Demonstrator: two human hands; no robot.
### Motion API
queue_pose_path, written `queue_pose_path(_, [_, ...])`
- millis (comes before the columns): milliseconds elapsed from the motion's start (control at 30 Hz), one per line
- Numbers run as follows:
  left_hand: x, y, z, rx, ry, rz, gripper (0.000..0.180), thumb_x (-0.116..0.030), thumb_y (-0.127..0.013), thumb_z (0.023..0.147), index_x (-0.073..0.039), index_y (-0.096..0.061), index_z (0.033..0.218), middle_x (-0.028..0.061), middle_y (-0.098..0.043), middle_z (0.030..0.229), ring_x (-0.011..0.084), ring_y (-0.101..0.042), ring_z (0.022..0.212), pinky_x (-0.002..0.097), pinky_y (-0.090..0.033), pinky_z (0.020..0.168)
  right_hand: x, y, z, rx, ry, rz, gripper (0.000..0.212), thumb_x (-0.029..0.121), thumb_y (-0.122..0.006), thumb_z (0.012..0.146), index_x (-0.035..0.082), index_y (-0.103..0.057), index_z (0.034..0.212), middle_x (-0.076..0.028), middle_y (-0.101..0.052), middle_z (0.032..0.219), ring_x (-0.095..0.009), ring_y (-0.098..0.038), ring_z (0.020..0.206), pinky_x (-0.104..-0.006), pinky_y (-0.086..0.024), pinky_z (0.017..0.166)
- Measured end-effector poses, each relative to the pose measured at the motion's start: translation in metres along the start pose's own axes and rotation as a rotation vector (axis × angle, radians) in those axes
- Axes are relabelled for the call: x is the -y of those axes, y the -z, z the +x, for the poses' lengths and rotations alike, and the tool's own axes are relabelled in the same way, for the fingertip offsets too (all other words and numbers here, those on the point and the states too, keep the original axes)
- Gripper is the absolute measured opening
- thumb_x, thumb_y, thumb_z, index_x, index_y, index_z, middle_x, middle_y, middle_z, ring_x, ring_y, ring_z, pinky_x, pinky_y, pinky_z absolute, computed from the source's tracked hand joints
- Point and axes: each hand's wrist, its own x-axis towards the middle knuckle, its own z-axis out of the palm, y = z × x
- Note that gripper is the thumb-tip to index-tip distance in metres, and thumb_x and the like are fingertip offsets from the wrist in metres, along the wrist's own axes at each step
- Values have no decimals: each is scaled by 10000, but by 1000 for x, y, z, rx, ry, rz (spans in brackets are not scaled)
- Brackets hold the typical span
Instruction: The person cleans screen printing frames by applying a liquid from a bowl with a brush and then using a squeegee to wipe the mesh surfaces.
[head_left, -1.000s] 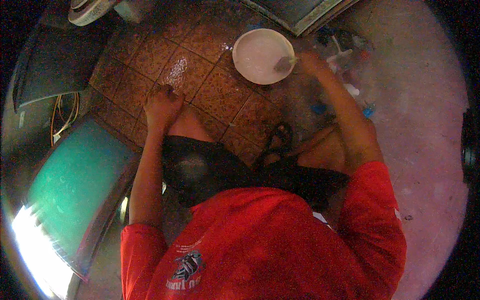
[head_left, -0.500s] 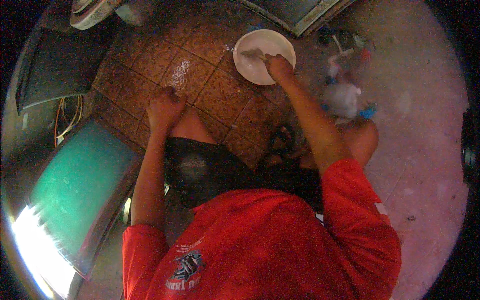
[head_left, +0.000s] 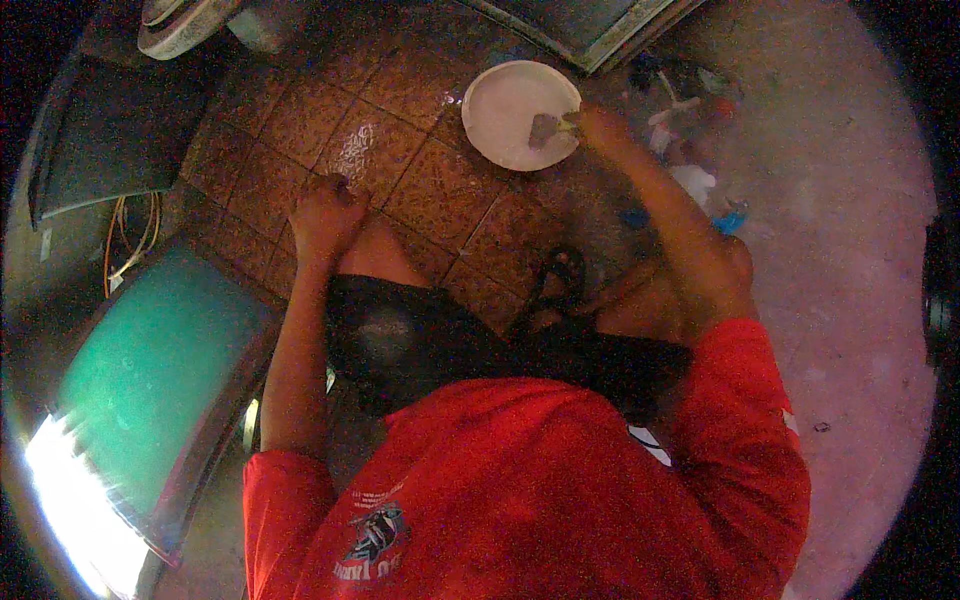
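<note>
Tool crosswise, broad end leftward

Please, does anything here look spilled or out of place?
Perhaps: a shiny patch on the tiles beyond the left hand looks wet, though it may be reflection. Clutter right of the bowl looks untidy.

Basin near the tiled floor's far edge: looks plastic, smooth, pale, faintly shiny inside. Flat-bladed tool: blade dull grey-brown, material unclear. Tiled floor: mottled brown, hard, glossy where light catches its left part. Bare floor beyond the tiles' right edge: looks like concrete, matt, lightly stained. White litter along that edge resembles thin plastic. Green panel: smooth, low sheen, scuffed. Shirt: red cloth, matt, with a print. Shorts: black cloth, dull.
</note>
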Motion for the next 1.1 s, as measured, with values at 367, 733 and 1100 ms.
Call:
queue_pose_path(367, [0, 1, 6, 52, -9, 72, 503, -501, -552, 766, -98, -614, 1060, 174, -603, 1067, 348, -571, 998, 491, -426, 866, 31, -42, 23, 159, -261, 49, 294, 215, -521, 857, 106, -592, 1121, -176, -598, 983, -361, -598, 862, -444, -496, 741])
queue_pose_path(733, [-4, 4, 1, 21, 14, -49, 474, -465, -559, 765, -89, -614, 1049, 189, -630, 985, 376, -595, 931, 487, -461, 818, -20, -35, 10, 26, -324, 127, 256, 254, -530, 843, 112, -630, 1031, -169, -636, 874, -335, -626, 781, -455, -499, 705])
queue_pose_path(1100, [-11, 13, -9, -21, -22, -43, 485, -485, -545, 766, -96, -610, 1048, 171, -627, 992, 367, -587, 945, 484, -460, 824, 13, -39, 23, 105, -319, -43, 274, 272, -500, 847, 149, -626, 1056, -175, -619, 852, -345, -613, 791, -460, -495, 690])
